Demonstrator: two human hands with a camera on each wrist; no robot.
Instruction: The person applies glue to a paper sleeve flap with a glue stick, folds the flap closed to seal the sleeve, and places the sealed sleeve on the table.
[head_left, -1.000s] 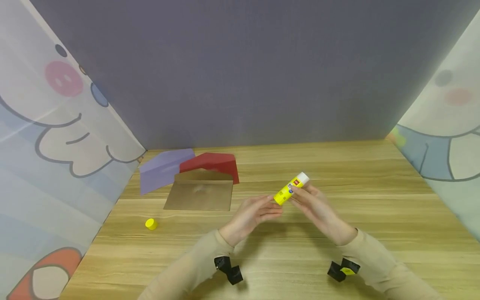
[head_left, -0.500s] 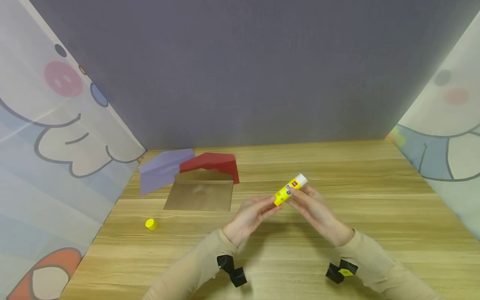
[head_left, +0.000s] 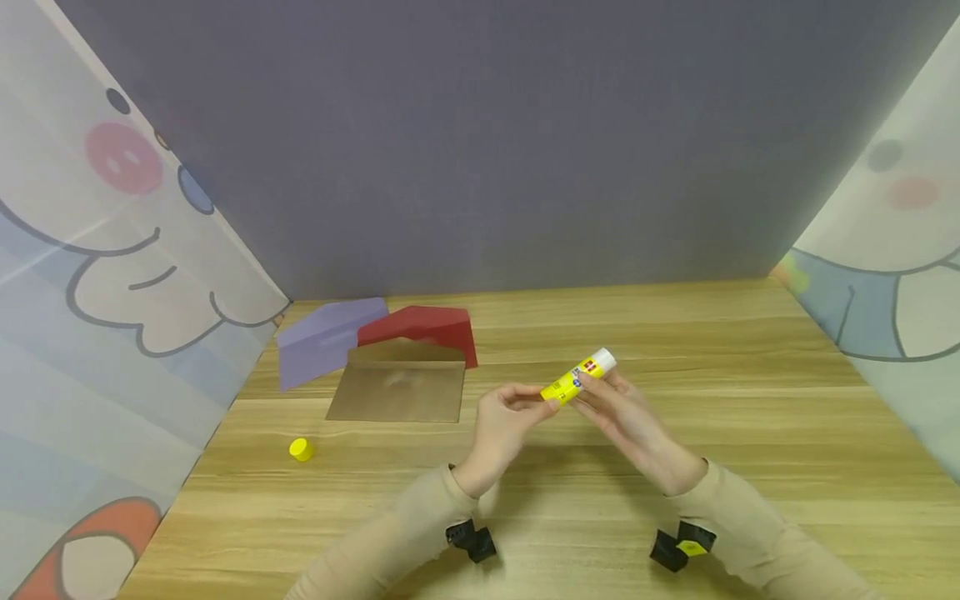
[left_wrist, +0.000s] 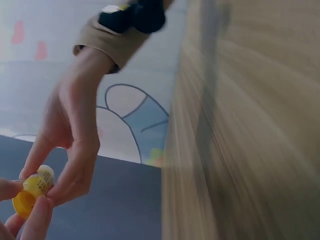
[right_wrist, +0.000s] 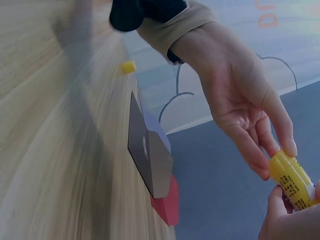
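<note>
A yellow glue stick (head_left: 564, 385) with a white upper end is held slanted above the table, its white end pointing up and right in the head view. My right hand (head_left: 637, 429) grips its body between thumb and fingers. At the lower yellow end, my left hand (head_left: 497, 433) pinches the base with thumb and fingertips. The right wrist view shows the left fingers at the yellow base of the glue stick (right_wrist: 290, 180), with printed text along its side. From the left wrist, the round bottom of the glue stick (left_wrist: 41, 182) faces the camera between both hands' fingers.
A yellow cap (head_left: 301, 450) stands on the wooden table (head_left: 750, 375) at the left. Behind it lie a brown envelope (head_left: 397, 396), a red envelope (head_left: 446, 325) and a purple envelope (head_left: 318, 342), overlapping, flaps raised. A grey panel (head_left: 510, 167) bounds the back.
My left hand has turned at the wrist and shifted its fingers around the glue stick's base, from extended to pinching. The right hand keeps its hold, tilting the stick slightly flatter.
</note>
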